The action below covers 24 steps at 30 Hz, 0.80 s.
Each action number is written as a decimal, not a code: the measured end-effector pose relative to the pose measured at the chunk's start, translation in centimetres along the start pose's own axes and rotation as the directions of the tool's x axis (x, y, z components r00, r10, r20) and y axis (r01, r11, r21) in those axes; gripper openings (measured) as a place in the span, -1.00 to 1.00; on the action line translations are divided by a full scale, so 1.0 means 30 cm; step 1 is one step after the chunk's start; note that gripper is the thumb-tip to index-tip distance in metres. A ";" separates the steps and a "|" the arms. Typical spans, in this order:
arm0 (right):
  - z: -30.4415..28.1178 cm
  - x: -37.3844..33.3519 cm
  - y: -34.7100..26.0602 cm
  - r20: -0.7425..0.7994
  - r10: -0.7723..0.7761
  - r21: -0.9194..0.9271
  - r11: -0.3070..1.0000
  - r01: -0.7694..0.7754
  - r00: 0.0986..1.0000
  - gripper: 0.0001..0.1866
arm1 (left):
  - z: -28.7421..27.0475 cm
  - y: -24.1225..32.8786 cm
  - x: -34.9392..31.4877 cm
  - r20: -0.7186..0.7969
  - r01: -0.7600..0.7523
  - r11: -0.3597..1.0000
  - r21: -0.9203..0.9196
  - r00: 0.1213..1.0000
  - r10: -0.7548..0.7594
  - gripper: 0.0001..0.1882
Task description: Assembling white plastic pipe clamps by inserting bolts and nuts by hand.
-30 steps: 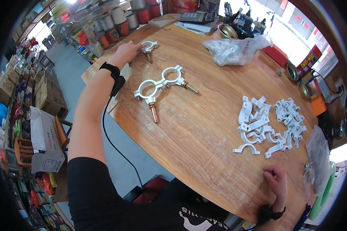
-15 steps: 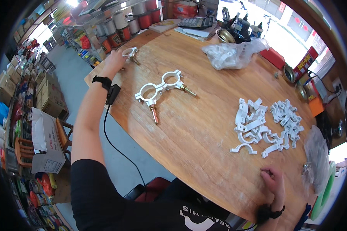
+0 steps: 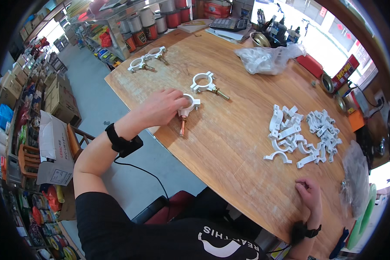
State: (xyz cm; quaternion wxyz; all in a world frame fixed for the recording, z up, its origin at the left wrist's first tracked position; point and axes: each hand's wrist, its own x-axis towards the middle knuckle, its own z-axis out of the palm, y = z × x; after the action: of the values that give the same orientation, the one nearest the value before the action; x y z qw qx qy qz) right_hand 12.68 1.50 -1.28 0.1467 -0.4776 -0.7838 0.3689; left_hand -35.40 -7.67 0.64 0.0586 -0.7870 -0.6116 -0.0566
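Note:
My left hand [image 3: 162, 107] reaches over the table's left part, its fingers closed on the ring of a white pipe clamp [image 3: 196, 103]. The hand covers part of that ring, and its copper-coloured bolt [image 3: 183, 126] points toward the near edge. Just beyond lies another white pipe clamp [image 3: 210, 87] with a brass-coloured bolt. Two more assembled pipe clamps [image 3: 137, 64] sit side by side at the far left corner. My right hand [image 3: 308, 193] rests on the table at the right, fingers curled, with nothing visible in it. Nearest to it is a pile of loose white clamp halves [image 3: 285, 130].
A second pile of smaller white clamp parts [image 3: 324, 130] lies farther right. Toward the back are a clear plastic bag [image 3: 266, 58], a calculator [image 3: 229, 24] and spools [image 3: 147, 17]. Another plastic bag [image 3: 355, 182] lies at the right edge. A cable [image 3: 147, 171] hangs from my left wrist.
My left hand has come back from the far left clamps to the nearer clamp and closed on it. That clamp now stands slightly apart from its neighbour. My right hand stays in place.

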 end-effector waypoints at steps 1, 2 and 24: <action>-0.001 0.000 -0.002 0.000 -0.005 -0.002 1.000 0.005 1.000 -0.88 | 0.020 -0.010 -0.019 0.028 0.056 0.998 0.001 0.998 -0.056 -0.75; 0.000 0.001 -0.001 -0.002 -0.023 -0.010 1.000 0.023 1.000 -0.88 | 0.035 -0.021 -0.039 0.056 0.110 0.994 0.002 0.992 -0.110 -0.80; 0.014 -0.008 0.021 -0.044 -0.089 -0.052 0.995 0.087 0.995 -0.88 | 0.078 -0.630 -0.285 -0.240 0.756 0.630 0.178 0.654 -0.717 -0.90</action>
State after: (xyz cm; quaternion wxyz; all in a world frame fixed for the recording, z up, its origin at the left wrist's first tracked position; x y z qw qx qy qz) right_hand 12.95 1.28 -1.98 0.1690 -0.4545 -0.8094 0.3313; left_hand -55.76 -10.82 -2.62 0.1785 -0.4460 -0.8755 -0.0519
